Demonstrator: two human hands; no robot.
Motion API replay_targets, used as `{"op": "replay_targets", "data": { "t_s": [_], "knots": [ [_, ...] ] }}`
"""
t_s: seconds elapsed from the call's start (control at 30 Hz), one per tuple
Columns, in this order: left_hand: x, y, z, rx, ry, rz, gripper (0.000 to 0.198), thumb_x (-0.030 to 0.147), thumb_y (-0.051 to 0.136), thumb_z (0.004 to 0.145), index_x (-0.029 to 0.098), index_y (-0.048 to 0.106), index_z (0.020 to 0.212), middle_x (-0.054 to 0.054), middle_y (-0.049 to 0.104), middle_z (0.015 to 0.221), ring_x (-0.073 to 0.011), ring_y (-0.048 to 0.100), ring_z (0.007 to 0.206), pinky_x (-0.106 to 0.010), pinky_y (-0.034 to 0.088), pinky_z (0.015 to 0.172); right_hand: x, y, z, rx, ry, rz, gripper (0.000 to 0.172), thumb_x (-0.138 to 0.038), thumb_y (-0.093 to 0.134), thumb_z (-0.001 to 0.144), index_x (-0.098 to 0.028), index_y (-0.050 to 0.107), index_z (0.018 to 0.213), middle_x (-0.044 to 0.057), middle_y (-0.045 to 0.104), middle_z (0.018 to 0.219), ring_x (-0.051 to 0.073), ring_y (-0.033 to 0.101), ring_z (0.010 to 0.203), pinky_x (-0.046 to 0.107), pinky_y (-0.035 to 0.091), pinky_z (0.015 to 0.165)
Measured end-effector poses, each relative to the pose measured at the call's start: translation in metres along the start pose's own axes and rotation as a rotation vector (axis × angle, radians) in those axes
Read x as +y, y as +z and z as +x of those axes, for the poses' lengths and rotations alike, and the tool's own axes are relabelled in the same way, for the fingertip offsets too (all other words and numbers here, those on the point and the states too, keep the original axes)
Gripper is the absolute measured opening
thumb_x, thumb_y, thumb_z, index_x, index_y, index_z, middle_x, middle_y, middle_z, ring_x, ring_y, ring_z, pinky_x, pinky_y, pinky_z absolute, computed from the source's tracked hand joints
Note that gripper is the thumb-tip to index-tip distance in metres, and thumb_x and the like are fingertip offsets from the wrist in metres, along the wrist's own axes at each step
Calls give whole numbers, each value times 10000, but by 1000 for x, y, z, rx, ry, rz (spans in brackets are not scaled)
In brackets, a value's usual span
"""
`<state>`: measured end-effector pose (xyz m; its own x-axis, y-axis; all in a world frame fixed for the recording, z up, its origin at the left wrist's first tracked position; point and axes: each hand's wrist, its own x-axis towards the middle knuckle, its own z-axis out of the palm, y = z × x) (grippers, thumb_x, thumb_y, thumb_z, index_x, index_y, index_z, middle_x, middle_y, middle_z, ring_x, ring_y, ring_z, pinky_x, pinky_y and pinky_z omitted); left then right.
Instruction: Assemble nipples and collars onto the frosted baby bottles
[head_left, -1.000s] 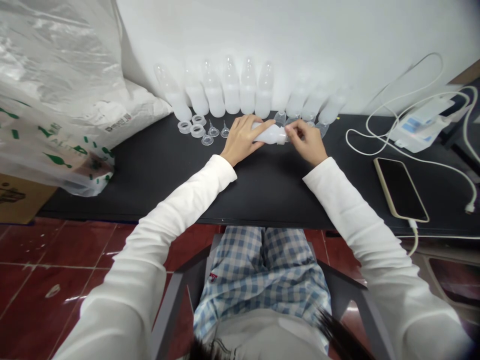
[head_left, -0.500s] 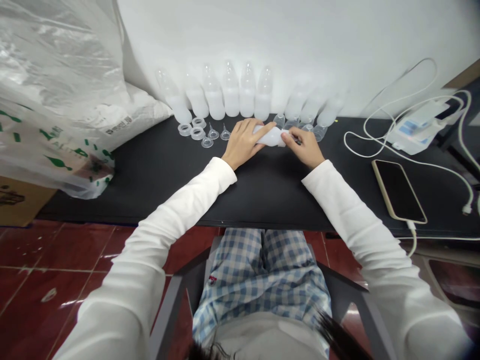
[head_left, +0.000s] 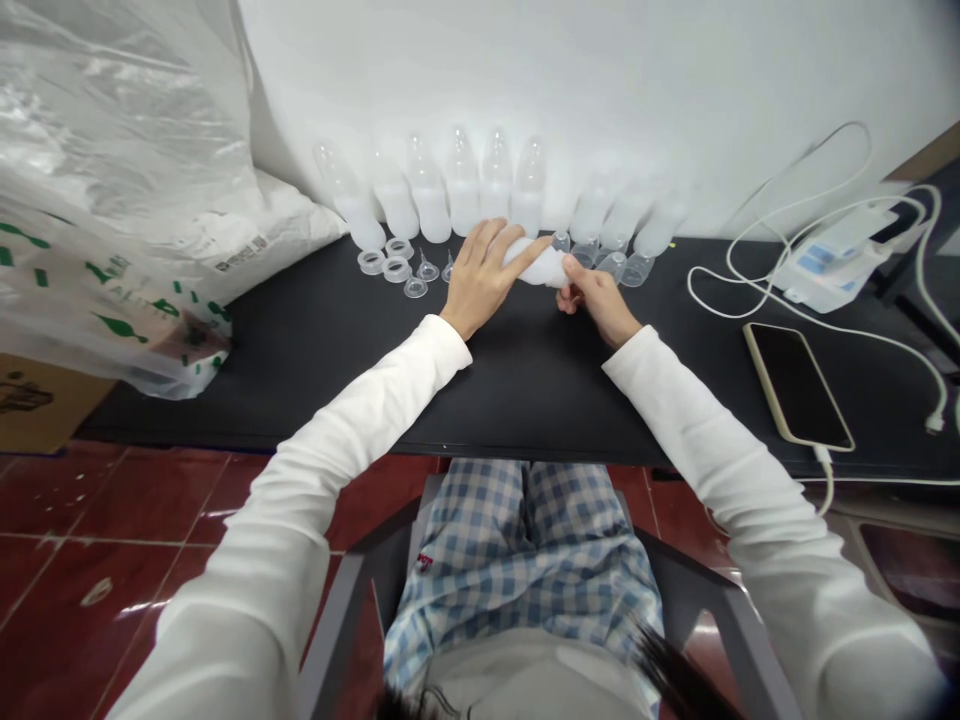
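Translucent white plastic bottle (head_left: 544, 266) lying sideways over black bench (head_left: 337, 340) — left hand (head_left: 480, 280) fingers wrapping its body, right hand (head_left: 596, 298) fingers pinching its neck end.

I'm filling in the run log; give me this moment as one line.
left hand: holds white bottle | right hand: at bottle's end | rear: bottle row by wall | left: loose rings | right: phone charging

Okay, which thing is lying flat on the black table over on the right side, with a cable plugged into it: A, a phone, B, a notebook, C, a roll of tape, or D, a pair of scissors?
A: a phone with a dark screen lies flat on the black table, a white cable plugged into its near end.
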<state>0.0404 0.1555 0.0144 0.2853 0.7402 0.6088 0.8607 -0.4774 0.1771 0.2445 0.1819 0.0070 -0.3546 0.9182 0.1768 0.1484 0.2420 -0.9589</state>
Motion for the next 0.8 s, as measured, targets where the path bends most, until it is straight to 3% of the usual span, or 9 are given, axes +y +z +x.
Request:
{"op": "replay_targets", "data": {
  "t_s": [0.1,0.27,0.4,0.5,0.57,0.67,0.73,0.8],
  "knots": [
    [-3,-1,-1,-10,14,-6,455,323,392,1021,337,535,1453,-118,593,1428,-344,483,1423,-593,342,1232,1,-1,0,9,-1,-70,716,-905,519,790,-214,521,600,8,584,564,99,481,479,274,431,503],
    [-7,2,-3,-34,47,9,505,338,457,973,377,510,1474,-100,602,1427,-363,474,1410,-633,383,1198,3,-5,2,116,-135,-132,682,-906,630,693,-240,610,844,-28,650,695,110,508,522,273,449,523],
    [-7,2,-3,8,54,27,472,286,407,1001,336,548,1449,-111,621,1394,-329,490,1410,-588,374,1222,-1,-1,1,46,-169,-71,663,-885,607,746,-227,637,817,-2,663,694,131,561,589,291,492,592],
    [-6,1,-3,52,57,42,465,245,371,1005,310,565,1423,-104,636,1370,-309,492,1410,-562,355,1239,0,2,1,58,-157,-79,663,-881,590,767,-222,638,814,-12,620,620,133,544,578,295,503,620],
    [-5,1,-3,64,55,53,491,261,391,976,320,538,1441,-94,640,1371,-343,477,1404,-618,381,1201,3,2,3,118,-171,-141,697,-905,492,807,-224,637,807,-2,619,644,150,562,612,321,530,673],
    [-4,1,-2,46,24,66,552,334,431,935,298,472,1484,-116,651,1356,-409,481,1347,-682,444,1091,6,-4,9,309,-314,-357,798,-882,211,910,-234,671,840,55,676,824,219,643,828,427,550,885],
    [-4,4,-1,14,-51,69,544,419,462,958,226,499,1465,-164,657,1321,-406,547,1278,-609,477,1064,8,-8,13,423,-412,-526,836,-788,73,974,-241,706,970,90,700,989,264,648,1004,499,503,1010],
    [-5,9,0,-13,-154,66,561,511,493,980,165,525,1421,-196,655,1295,-368,618,1215,-495,489,1056,11,-11,19,457,-431,-673,783,-687,59,1023,-240,687,1162,117,695,1157,295,618,1155,545,450,1085]
  ]
}}
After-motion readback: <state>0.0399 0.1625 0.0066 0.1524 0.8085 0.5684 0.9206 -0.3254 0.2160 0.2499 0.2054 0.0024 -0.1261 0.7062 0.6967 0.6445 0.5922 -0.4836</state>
